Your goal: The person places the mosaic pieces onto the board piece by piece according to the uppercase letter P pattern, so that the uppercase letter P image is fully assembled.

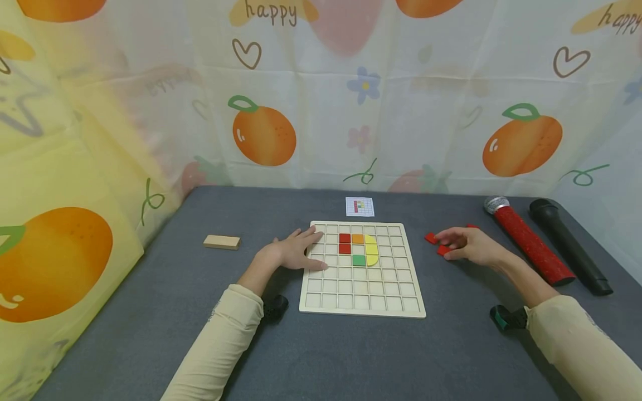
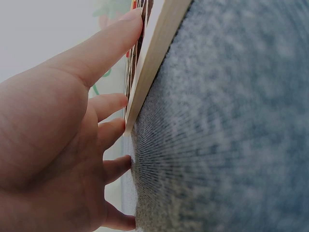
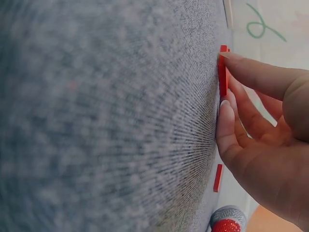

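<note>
A square pale wooden grid board [image 1: 363, 305] lies in front of me. Set in its cells are two red tiles [image 1: 344, 243], an orange tile [image 1: 358, 238], a green tile [image 1: 358, 260] and a yellow column [image 1: 371, 250] with rounded outer corners. My left hand [image 1: 295, 250] spreads over the board's left edge, thumb and some fingertips on the board, the others on the cloth. To the board's right, my right hand [image 1: 473, 245] has thumb and curled fingers pinching a red tile [image 3: 222, 77] low over the table. Another red tile [image 1: 430, 238] is at its fingertips.
A further red tile [image 1: 472, 225] lies behind the right hand. Two microphones, one red [image 1: 531, 242] and one black [image 1: 572, 248], lie at the right. A small wooden block [image 1: 222, 241] is at the left. A printed pattern card [image 1: 359, 206] lies beyond the board.
</note>
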Demonstrator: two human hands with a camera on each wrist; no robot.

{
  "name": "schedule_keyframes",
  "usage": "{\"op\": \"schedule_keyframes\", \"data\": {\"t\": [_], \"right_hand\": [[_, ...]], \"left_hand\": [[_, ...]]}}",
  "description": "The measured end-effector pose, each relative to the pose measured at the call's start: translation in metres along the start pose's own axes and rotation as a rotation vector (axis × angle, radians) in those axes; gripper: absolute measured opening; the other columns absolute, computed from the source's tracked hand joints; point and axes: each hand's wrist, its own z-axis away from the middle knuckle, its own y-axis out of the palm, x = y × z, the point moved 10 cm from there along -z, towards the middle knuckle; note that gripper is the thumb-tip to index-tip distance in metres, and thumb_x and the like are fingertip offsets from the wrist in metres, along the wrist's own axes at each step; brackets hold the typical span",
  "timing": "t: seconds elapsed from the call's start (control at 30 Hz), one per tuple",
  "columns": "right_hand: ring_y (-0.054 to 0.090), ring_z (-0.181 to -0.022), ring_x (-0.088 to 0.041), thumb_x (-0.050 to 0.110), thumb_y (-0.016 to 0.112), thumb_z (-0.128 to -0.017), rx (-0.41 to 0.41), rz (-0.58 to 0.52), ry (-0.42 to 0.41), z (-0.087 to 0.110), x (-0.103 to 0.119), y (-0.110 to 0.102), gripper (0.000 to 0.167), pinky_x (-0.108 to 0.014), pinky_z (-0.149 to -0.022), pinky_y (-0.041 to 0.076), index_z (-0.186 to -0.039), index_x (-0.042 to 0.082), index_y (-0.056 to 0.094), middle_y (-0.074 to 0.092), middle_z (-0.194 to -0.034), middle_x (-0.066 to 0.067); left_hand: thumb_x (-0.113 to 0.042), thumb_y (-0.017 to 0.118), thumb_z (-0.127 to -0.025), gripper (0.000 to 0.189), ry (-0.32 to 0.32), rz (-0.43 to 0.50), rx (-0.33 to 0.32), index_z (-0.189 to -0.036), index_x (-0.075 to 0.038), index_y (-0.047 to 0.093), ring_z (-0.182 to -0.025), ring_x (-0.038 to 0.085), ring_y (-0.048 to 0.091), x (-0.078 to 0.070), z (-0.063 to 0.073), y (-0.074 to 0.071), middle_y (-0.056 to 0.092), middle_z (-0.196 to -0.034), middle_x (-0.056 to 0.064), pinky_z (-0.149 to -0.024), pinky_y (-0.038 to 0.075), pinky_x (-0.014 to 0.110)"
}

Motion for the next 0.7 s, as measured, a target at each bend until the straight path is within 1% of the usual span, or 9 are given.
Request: {"op": "schedule_keyframes", "data": {"t": [0.23,0.4,0.6,0.7], "right_hand": [[0.058,-0.096,-0.027,0.001,0.07,-0.084,0.02,-0.005,0.002,-0.001,-0.0001,0.0027,0.042,-0.028,-0.075,0.049,-0.124,-0.004,0.058,0.057,-0.121,-0.022],[0.057,-0.097,-0.028,0.002,0.071,-0.084,0.005,0.018,0.006,-0.0004,-0.0002,0.0018,0.043,-0.029,-0.075,0.048,-0.124,-0.005,0.058,0.059,-0.115,-0.02],[0.055,-0.097,-0.028,0.004,0.073,-0.083,-0.021,0.007,0.032,0.0014,-0.0027,-0.0013,0.044,-0.027,-0.073,0.048,-0.123,-0.006,0.057,0.059,-0.107,-0.016],[0.057,-0.097,-0.03,0.004,0.073,-0.083,-0.028,0.003,0.037,0.0012,-0.0029,-0.0023,0.045,-0.026,-0.074,0.049,-0.123,-0.007,0.057,0.061,-0.108,-0.017]], "left_hand": [[-0.06,0.057,-0.087,0.087,0.004,-0.006,-0.001,-0.155,-0.024,0.016,-0.144,0.029,0.002,0.0007,-0.0006,0.0006,0.003,-0.159,-0.002,-0.102,0.005,0.069],[-0.06,0.057,-0.087,0.087,0.01,-0.003,-0.002,-0.155,-0.023,0.016,-0.144,0.029,0.002,0.0004,-0.0008,0.0012,0.003,-0.159,-0.002,-0.102,0.005,0.069],[-0.06,0.057,-0.087,0.087,0.007,-0.001,-0.004,-0.155,-0.024,0.017,-0.144,0.029,0.002,-0.0005,-0.0003,-0.0002,0.004,-0.159,-0.002,-0.103,0.004,0.069],[-0.06,0.058,-0.087,0.087,0.005,0.002,-0.004,-0.155,-0.024,0.017,-0.144,0.029,0.002,-0.0004,-0.0003,-0.0002,0.003,-0.159,-0.002,-0.103,0.004,0.069]]}}
